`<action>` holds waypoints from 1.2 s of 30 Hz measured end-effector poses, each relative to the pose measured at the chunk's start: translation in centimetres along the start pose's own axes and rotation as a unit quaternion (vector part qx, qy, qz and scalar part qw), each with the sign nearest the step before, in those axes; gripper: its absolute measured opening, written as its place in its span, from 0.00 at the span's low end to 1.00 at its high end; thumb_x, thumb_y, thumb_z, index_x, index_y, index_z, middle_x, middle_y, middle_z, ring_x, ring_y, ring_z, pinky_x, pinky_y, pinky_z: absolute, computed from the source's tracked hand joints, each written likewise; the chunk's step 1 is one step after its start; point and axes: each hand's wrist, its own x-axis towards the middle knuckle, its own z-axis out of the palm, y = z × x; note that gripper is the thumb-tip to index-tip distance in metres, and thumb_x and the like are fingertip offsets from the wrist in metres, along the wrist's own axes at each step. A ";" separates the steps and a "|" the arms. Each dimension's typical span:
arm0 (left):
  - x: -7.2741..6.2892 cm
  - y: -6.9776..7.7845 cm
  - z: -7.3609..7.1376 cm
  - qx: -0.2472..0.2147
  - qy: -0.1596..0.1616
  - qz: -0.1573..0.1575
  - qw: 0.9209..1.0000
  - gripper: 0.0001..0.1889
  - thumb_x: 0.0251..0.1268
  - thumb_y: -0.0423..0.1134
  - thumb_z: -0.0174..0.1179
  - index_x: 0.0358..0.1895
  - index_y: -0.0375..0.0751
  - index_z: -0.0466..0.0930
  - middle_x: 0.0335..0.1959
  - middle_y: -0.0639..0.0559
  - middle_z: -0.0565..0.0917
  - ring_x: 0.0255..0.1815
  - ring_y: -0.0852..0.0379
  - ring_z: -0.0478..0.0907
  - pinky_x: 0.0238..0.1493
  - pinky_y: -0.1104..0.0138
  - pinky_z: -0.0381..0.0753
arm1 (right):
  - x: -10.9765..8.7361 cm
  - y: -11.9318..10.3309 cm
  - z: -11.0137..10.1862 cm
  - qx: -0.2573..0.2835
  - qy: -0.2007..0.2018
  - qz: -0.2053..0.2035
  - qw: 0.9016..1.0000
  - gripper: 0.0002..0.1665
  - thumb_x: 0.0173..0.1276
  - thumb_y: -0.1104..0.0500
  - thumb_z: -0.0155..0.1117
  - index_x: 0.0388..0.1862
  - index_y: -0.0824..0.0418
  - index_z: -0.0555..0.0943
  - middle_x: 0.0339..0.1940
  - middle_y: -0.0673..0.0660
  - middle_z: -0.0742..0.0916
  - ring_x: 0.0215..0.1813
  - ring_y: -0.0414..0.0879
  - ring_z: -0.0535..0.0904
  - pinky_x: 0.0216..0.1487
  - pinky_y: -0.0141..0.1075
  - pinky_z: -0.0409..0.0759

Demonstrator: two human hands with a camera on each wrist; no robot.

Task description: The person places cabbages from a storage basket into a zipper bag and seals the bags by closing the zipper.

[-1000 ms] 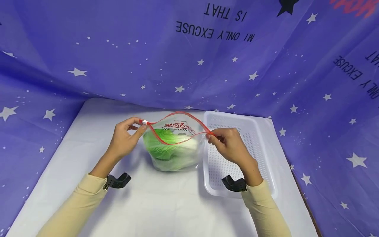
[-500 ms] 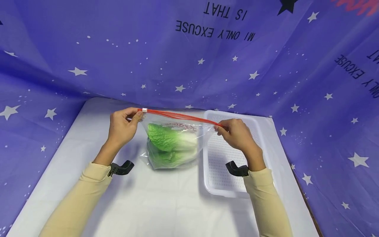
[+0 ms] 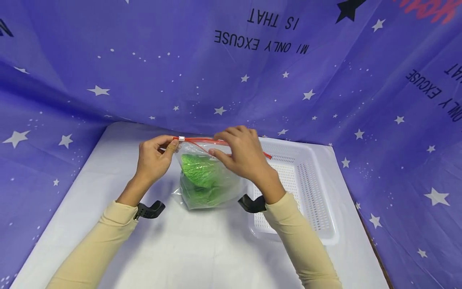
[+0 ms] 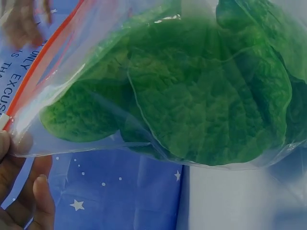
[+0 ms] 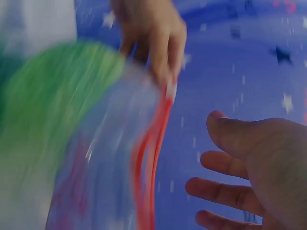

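Note:
A clear zipper bag [image 3: 231, 188] with a red seal strip stands on the white table, a green and white napa cabbage [image 3: 198, 172] inside it. My left hand [image 3: 155, 158] pinches the bag's top left corner, right beside the white slider [image 3: 181, 139]. Over the bag's top edge is my right hand [image 3: 240, 154], which hides part of the red strip in the head view. The right wrist view shows that right hand [image 5: 268, 167] with fingers spread and nothing in them, apart from the strip. Between the strip's two sides a gap shows. Leaves fill much of the left wrist view.
A white perforated plastic basket [image 3: 306, 180] stands on the table to the right, close to the bag. Behind and at both sides hangs a purple-blue cloth [image 3: 202, 92] with white stars and printed letters. A black strap [image 3: 149, 209] sits on each wrist.
The bag's mouth, wide a second ago, has been pulled nearly flat. My right hand has let go of the right end of the strip and moved left over the bag; my left hand keeps its corner.

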 end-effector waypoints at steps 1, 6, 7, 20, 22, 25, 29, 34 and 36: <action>0.0 0.0 0.0 -0.002 0.002 0.002 1.000 0.05 0.67 0.32 0.63 0.37 0.36 0.88 0.27 0.48 0.87 0.26 0.55 0.82 0.27 0.76 0.74 | 0.8 -0.8 0.2 -0.001 -0.008 -0.010 1.000 0.22 0.67 0.39 0.63 0.52 0.51 0.84 0.49 0.49 0.86 0.53 0.51 0.77 0.50 0.49 0.68; -0.2 0.1 0.1 -0.007 0.003 0.019 1.000 0.04 0.65 0.30 0.64 0.37 0.35 0.88 0.29 0.48 0.87 0.28 0.63 0.81 0.28 0.78 0.75 | 4.0 -3.4 1.3 -0.013 -0.046 -0.035 0.998 0.21 0.68 0.39 0.62 0.51 0.49 0.85 0.48 0.45 0.86 0.49 0.47 0.78 0.47 0.46 0.69; -0.2 0.2 0.2 -0.008 0.003 0.024 1.000 0.04 0.64 0.29 0.64 0.37 0.35 0.88 0.29 0.48 0.87 0.28 0.64 0.81 0.28 0.78 0.75 | 4.5 -3.6 1.6 -0.012 -0.053 -0.037 0.998 0.20 0.68 0.39 0.62 0.50 0.49 0.85 0.46 0.45 0.86 0.48 0.46 0.78 0.46 0.45 0.69; -0.7 4.2 -0.3 -0.018 0.022 0.070 0.997 0.02 0.59 0.21 0.64 0.34 0.25 0.85 0.25 0.39 0.84 0.24 0.50 0.83 0.25 0.76 0.76 | 6.0 -3.8 3.6 0.021 -0.069 -0.056 0.996 0.09 0.69 0.49 0.64 0.40 0.49 0.88 0.30 0.42 0.85 0.30 0.36 0.76 0.32 0.38 0.70; -0.7 4.5 -0.3 -0.015 0.025 0.071 0.997 0.03 0.59 0.20 0.63 0.34 0.25 0.85 0.25 0.38 0.84 0.24 0.43 0.82 0.25 0.76 0.76 | 6.0 -3.8 3.7 0.017 -0.065 -0.058 0.996 0.09 0.70 0.48 0.64 0.40 0.48 0.88 0.29 0.42 0.84 0.29 0.36 0.76 0.32 0.38 0.70; -0.8 4.8 -0.2 -0.010 0.034 0.073 0.997 0.03 0.59 0.20 0.63 0.34 0.25 0.85 0.25 0.38 0.85 0.23 0.42 0.83 0.24 0.76 0.76 | 5.9 -3.7 3.7 0.007 -0.063 -0.056 0.996 0.10 0.70 0.47 0.64 0.40 0.47 0.89 0.30 0.41 0.85 0.29 0.35 0.75 0.33 0.39 0.69; -0.8 4.4 0.0 -0.005 0.047 0.089 0.995 0.03 0.58 0.19 0.64 0.34 0.25 0.86 0.25 0.39 0.85 0.22 0.45 0.82 0.24 0.77 0.75 | 5.8 -3.5 3.7 -0.002 -0.065 -0.054 0.996 0.11 0.70 0.45 0.63 0.41 0.45 0.89 0.31 0.40 0.85 0.29 0.34 0.75 0.36 0.40 0.69; -0.8 2.0 0.4 0.000 0.071 0.088 0.994 0.03 0.58 0.21 0.64 0.33 0.28 0.87 0.24 0.43 0.85 0.21 0.57 0.80 0.23 0.78 0.73 | 5.3 -3.0 3.6 -0.009 -0.071 -0.056 0.996 0.10 0.69 0.45 0.63 0.41 0.42 0.89 0.33 0.39 0.86 0.27 0.34 0.74 0.36 0.40 0.67; -0.9 1.0 0.5 0.006 0.079 0.076 0.994 0.03 0.60 0.24 0.65 0.33 0.31 0.88 0.24 0.46 0.86 0.22 0.63 0.79 0.23 0.78 0.71 | 5.0 -2.6 3.5 -0.011 -0.074 -0.058 0.996 0.09 0.69 0.45 0.64 0.39 0.42 0.89 0.33 0.39 0.87 0.26 0.34 0.73 0.35 0.40 0.67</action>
